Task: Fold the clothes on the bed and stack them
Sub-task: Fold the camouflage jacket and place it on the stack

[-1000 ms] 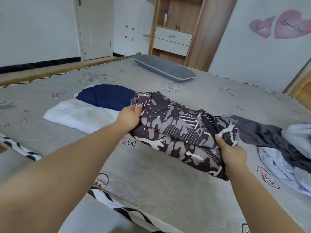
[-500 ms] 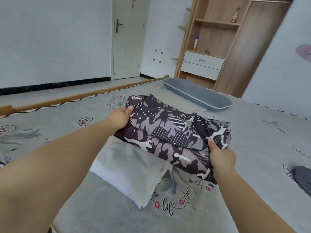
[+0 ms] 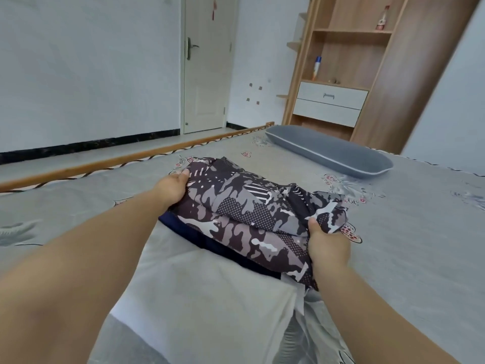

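A folded camouflage garment [image 3: 244, 214], in purple, grey and white, lies over a folded navy garment [image 3: 225, 248]. Only a dark edge of the navy one shows beneath it. Both rest on the far end of a folded white garment [image 3: 204, 298] on the grey bed [image 3: 409, 232]. My left hand [image 3: 172, 189] grips the camouflage garment's far left edge. My right hand [image 3: 328, 244] grips its near right corner, thumb on top.
A long grey pillow [image 3: 328, 151] lies at the bed's far side. Behind it stands a wooden shelf unit [image 3: 338, 74] with white drawers. A shut door [image 3: 207, 67] is in the back wall. The bed's wooden rail [image 3: 105, 164] runs along the left.
Both hands carried the camouflage garment left, from bare bed beside the pile onto the navy and white garments. The view swung left, so the unfolded grey clothes at right have left the frame.
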